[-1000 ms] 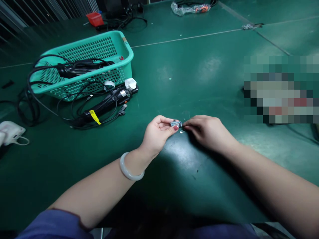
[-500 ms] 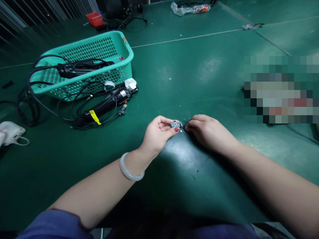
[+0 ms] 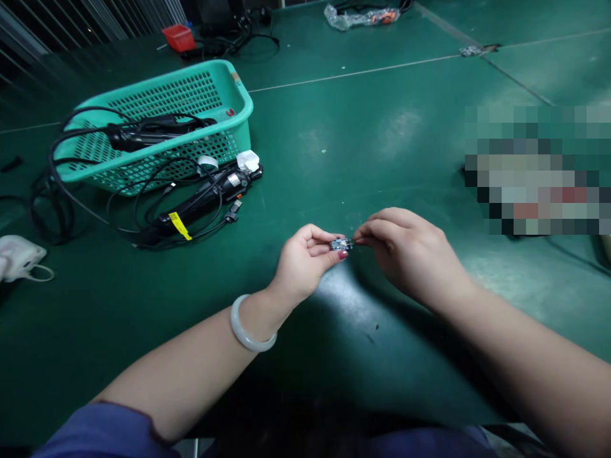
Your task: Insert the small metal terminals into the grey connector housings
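My left hand (image 3: 301, 262), with a pale bangle (image 3: 252, 323) at the wrist, pinches a small circuit board (image 3: 340, 244) between thumb and fingers, just above the green table. From the right, my right hand (image 3: 411, 249) reaches in with thumb and forefinger closed together. Between its fingertips and the board's right end shows a thin, light metallic piece (image 3: 352, 241), mostly hidden by the fingers. It appears to meet the board, though I cannot tell whether it is fixed there.
A turquoise basket (image 3: 243, 130) holding a black corded tool (image 3: 143, 135) stands at the left. In front of it lies another black tool (image 3: 205, 200) with cables. Further left is a white device (image 3: 21, 257). A red box (image 3: 179, 38) sits at the back; a blurred-out object (image 3: 534, 184) lies right.
My right hand has lifted from the table, bringing the small metallic piece up to the board's right end. The board has tilted in my left hand, which stays nearly in place.
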The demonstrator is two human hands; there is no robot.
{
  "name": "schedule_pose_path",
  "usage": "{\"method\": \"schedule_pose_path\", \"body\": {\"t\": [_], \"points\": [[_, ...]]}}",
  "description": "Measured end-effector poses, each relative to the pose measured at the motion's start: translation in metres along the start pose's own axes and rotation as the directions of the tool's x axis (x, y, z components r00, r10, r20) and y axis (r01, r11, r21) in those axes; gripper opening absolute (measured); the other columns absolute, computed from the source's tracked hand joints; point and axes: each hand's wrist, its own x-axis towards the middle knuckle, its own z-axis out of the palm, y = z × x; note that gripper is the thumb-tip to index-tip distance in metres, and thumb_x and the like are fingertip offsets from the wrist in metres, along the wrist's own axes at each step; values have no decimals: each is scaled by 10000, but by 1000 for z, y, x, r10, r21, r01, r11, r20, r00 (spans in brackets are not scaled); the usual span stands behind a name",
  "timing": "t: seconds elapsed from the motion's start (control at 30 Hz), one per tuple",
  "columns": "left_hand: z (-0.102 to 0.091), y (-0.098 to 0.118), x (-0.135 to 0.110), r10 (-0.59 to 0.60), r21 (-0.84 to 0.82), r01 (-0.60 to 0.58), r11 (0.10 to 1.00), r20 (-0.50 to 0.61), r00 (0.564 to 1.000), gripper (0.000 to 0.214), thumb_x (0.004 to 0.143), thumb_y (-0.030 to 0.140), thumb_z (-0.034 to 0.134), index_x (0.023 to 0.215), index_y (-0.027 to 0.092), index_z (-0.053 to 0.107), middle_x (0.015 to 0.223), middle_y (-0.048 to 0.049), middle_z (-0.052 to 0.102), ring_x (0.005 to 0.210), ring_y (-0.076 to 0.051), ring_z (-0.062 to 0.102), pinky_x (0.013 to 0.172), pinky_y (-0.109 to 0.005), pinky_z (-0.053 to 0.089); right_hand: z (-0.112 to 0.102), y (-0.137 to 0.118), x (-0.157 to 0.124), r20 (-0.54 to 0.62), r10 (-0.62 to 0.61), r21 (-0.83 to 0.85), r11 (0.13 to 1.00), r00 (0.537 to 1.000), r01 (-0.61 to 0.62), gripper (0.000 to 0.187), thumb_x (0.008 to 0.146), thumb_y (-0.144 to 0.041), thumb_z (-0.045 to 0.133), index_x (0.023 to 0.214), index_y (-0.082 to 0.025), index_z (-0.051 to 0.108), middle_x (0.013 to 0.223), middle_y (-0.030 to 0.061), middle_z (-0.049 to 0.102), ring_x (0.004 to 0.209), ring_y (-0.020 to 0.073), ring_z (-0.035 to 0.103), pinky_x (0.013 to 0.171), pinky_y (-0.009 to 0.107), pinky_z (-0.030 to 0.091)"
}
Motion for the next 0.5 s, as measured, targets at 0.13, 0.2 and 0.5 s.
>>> {"method": "schedule_pose_path", "body": {"t": [0.13,0.2,0.5], "points": [[0,0,-1,2,-6,-2,1000,6,1000,289,544,37,780,723,131,574,787,-19,714,768,-108,684,814,-288,531,4,-4,2,59,-27,-1,1000,998,27,205,822,-70,487,781,-178,656,788,60,670,736,179,609,669,284,504],[0,0,-1,4,-10,-4,1000,10,1000,294,537,42,786,716,133,571,787,-17,712,766,-108,682,818,-291,531,5,-4,3,70,-34,-2,999,997,34,206,821,-65,485,781,-170,657,784,64,667,731,181,603,663,286,501],[-1,-1,0,19,-7,-19,1000,14,1000,299,537,44,785,721,133,567,799,-18,709,779,-112,681,836,-310,525,5,-4,2,91,-15,-2,1000,996,15,186,822,-76,499,784,-164,658,787,67,668,737,185,600,676,291,496]]}}
